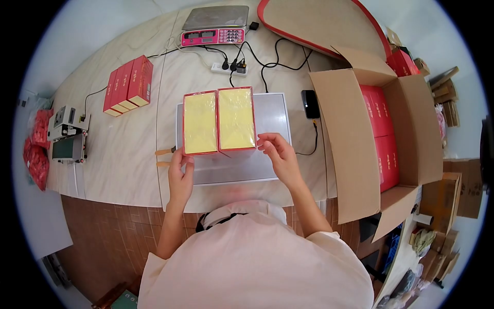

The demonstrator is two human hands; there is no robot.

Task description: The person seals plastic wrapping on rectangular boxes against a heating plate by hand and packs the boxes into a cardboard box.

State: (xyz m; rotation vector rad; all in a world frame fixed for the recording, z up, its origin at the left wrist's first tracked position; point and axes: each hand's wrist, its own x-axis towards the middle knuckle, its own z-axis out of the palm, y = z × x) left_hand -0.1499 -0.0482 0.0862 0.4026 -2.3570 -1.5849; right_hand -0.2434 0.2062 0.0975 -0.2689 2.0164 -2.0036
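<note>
Uneven pressure could skew the yellow-topped boxes (pixel 235 118) between the right fingers (pixel 269 137), parted and loose, and left fingers (pixel 176 161), whose grip I cannot tell.

This looks like a small packing room. A long table (pixel 121 165) with a marble pattern carries a digital scale (pixel 215 23), a power strip (pixel 219 68) with cables and a small machine (pixel 66 131) near its left end. Two boxes with yellow tops (pixel 200 123) stand on a metal plate (pixel 236 171), three red boxes (pixel 123 86) sit to the left, and an open carton (pixel 350 149) on the right holds more. Farther right is other cardboard (pixel 469 193).
</note>
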